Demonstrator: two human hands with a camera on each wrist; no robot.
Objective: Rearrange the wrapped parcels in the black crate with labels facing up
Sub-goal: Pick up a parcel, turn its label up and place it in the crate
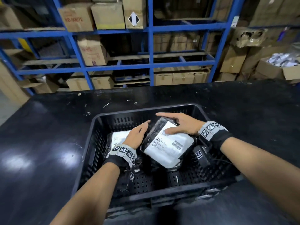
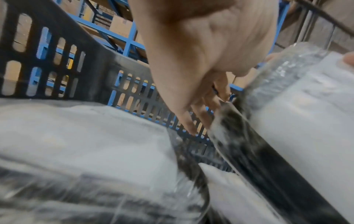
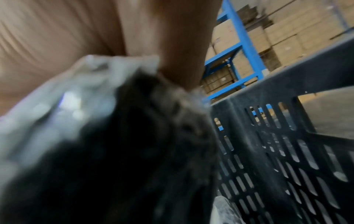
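A black crate of perforated plastic, with slotted walls and a dotted floor, is sitting on a glossy black desk in the lower middle of the head view. Inside it, in the centre of the frame, a wrapped parcel is being held tilted, its far end raised and its white printed label facing up. Its long axis is running from the upper middle of the frame down toward the lower right. The parcel is a soft, rectangular block in dark material under shiny, crinkled clear film.

The right hand is lying over the parcel's far end, thumb pressing on the label and fingers spread along the far edge: a wide grip on the parcel. The left hand is resting with nearly straight fingers against the parcel's left edge, a loose, wide grip.

A second parcel, also film-wrapped with its white label up, is lying flat at the left of the crate, partly under the left wrist. In the left wrist view a third white-faced packet is showing between the two.

Blue metal shelving with cardboard boxes is filling the upper frame.
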